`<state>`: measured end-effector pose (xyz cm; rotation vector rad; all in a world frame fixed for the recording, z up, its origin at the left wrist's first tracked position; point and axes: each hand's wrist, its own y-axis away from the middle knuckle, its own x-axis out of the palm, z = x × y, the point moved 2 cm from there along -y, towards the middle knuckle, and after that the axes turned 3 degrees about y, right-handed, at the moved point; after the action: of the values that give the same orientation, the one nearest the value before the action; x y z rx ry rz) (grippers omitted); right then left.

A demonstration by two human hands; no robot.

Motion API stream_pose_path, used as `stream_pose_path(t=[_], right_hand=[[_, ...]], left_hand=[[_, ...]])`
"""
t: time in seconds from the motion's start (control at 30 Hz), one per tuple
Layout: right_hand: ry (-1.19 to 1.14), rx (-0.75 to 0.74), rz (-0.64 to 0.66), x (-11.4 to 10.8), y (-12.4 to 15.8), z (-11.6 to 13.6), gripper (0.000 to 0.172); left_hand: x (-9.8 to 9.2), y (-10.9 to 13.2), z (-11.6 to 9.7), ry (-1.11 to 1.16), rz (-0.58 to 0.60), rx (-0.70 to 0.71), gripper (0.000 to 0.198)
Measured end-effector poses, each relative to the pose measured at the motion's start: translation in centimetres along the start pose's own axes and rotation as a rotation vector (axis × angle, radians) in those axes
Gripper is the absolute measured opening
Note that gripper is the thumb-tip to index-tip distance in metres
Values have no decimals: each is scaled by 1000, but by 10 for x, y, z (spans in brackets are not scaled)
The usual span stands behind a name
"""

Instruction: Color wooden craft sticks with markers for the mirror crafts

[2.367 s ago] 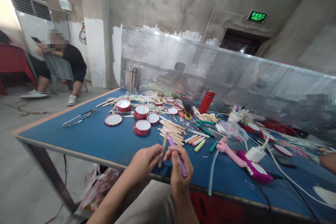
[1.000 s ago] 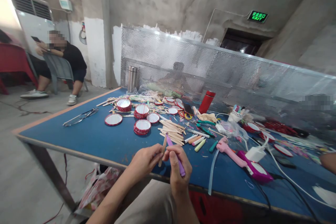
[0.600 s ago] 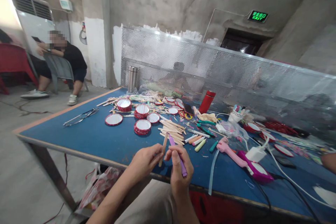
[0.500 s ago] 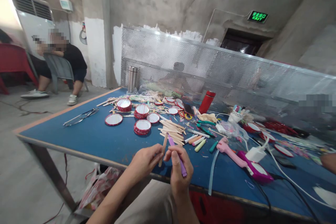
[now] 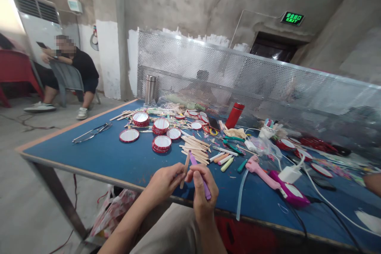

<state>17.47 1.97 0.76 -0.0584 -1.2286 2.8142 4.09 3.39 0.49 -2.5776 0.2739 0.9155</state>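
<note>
Pinched in my left hand (image 5: 169, 178) is a wooden craft stick (image 5: 185, 170), held nearly upright over the table's front edge. My right hand (image 5: 204, 188) is closed around a purple marker (image 5: 206, 190), whose tip is at the upper end of the stick. Just beyond my hands lies a pile of craft sticks (image 5: 193, 147). Several markers lie to its right, among them a light green marker (image 5: 227, 164). Left of the pile are several red-rimmed round pieces with white tops, including a stacked one (image 5: 161, 143) and a flat one (image 5: 129, 135).
A pink glue gun (image 5: 263, 174) lies on the right beside a purple power strip (image 5: 293, 196) with trailing cables. Tongs (image 5: 92, 133) rest on the blue table (image 5: 98, 158) at left. Behind stand a red bottle (image 5: 234, 116) and a steel flask (image 5: 150, 90). A person (image 5: 80, 63) sits at far left.
The purple marker and my right hand have shifted very slightly left. My left hand keeps its hold on the craft stick.
</note>
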Motion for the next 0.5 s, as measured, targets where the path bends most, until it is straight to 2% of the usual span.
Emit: stream_pose_path(t=[0.3,0.5], right_hand=[[-2,9,-25,0,0,-2,17],[1,0,9,0,0,-1,16]], left_hand=[[0,0,1,5,16,-12,27],[1,-1,3,8,8,10,27]])
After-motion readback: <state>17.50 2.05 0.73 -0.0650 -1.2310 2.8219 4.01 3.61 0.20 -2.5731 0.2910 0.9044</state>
